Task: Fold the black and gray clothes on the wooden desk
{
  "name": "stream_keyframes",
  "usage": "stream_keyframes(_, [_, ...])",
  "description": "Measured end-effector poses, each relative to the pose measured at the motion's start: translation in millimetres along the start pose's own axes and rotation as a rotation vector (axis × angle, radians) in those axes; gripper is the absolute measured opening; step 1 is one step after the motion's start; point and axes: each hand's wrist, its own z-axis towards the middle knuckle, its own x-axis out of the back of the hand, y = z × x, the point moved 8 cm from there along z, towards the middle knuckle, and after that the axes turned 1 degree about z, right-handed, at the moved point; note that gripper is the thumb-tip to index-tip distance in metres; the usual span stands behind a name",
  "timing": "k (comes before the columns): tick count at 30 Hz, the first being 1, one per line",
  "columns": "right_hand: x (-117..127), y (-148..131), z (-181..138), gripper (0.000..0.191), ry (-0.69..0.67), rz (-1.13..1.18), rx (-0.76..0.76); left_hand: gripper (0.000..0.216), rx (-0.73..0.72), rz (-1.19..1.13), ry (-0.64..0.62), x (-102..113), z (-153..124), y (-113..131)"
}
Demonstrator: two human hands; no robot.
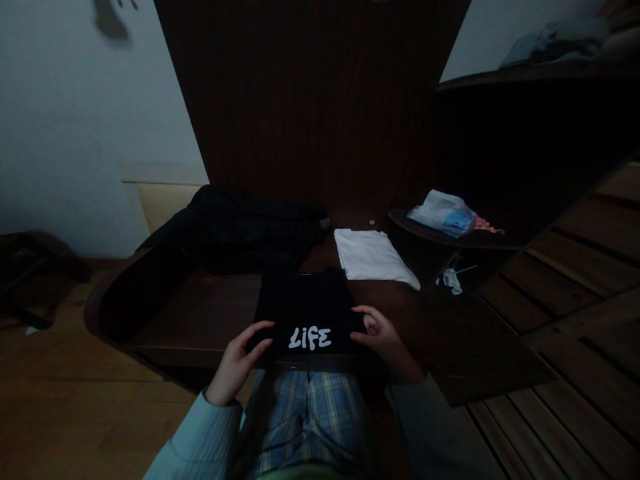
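A folded black shirt with white lettering, upside down from where I look, lies flat on the dark wooden surface in front of me. My left hand is at its left edge, thumb and fingers spread apart, fingertips on the cloth. At the opposite edge, my right hand has its thumb and index finger apart, with the tips on the fabric; its other fingers curl inward. Beyond the shirt to the right sits a folded white cloth garment.
A heap of black clothing lies at the back left against a tall dark panel. On the right, a small shelf holds a clear plastic packet. A curved side wall bounds the surface on the left.
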Motion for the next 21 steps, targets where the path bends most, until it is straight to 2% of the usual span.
stream_keyframes(3, [-1.5,2.0,-3.5,0.060,-0.041,0.081,-0.026,0.044,0.005,-0.019,-0.053,3.2,-2.1,-2.4])
stream_keyframes(8, [-13.4,-3.2,-15.0,0.068,-0.311,0.195,-0.093,0.059,0.058,-0.145,-0.170,7.7,-6.0,-8.5])
stream_keyframes(11, [-16.9,-5.9,-17.5,0.069,-0.408,0.196,-0.121,0.061,0.104,-0.208,-0.146,8.3,-5.5,-11.5])
stream_keyframes(14, [-14.3,-0.1,-14.8,0.066,-0.374,0.189,-0.166,0.060,0.138,-0.260,-0.077,8.8,-3.9,-14.4])
stream_keyframes(21, [3.8,10.8,-4.9,0.058,-0.122,0.114,-0.137,0.064,0.181,-0.304,0.075,17.1,-2.7,-15.2])
